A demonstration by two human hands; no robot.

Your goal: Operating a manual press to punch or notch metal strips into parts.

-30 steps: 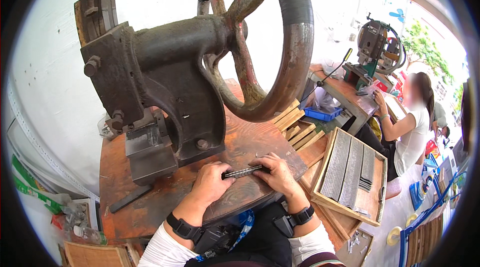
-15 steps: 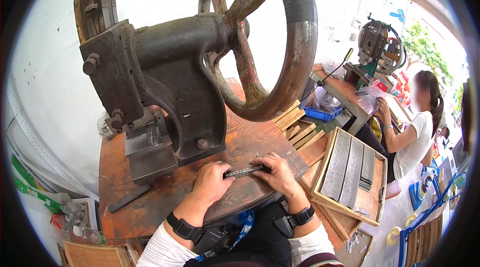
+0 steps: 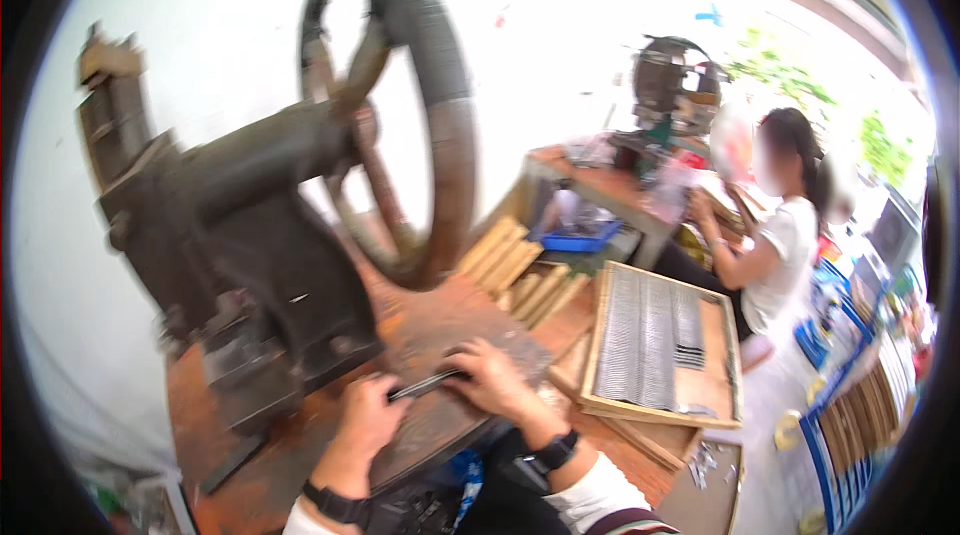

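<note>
A narrow row of small metal pieces [image 3: 424,386] spans the gap between my hands, just above the wooden table [image 3: 415,335]. My left hand [image 3: 368,417] is closed on its left end, and my right hand [image 3: 493,378] grips the right end. Motion blur hides the single pieces. To the left of my hands stands a dark iron hand press [image 3: 275,255] with a large handwheel [image 3: 455,155]. A dark flat bar [image 3: 234,463] lies on the table in front of the press.
Right of the table, a wooden tray [image 3: 734,375] holds long rows of metal pieces [image 3: 632,335]. Wooden slats [image 3: 500,250] and a blue bin [image 3: 583,239] lie behind it. Another person [image 3: 785,255] sits at a second press [image 3: 670,85] on the far right.
My view has swung to the right, so the press, table and tray appear further left. Both hands still hold the row of metal pieces, which now slants up toward the right.
</note>
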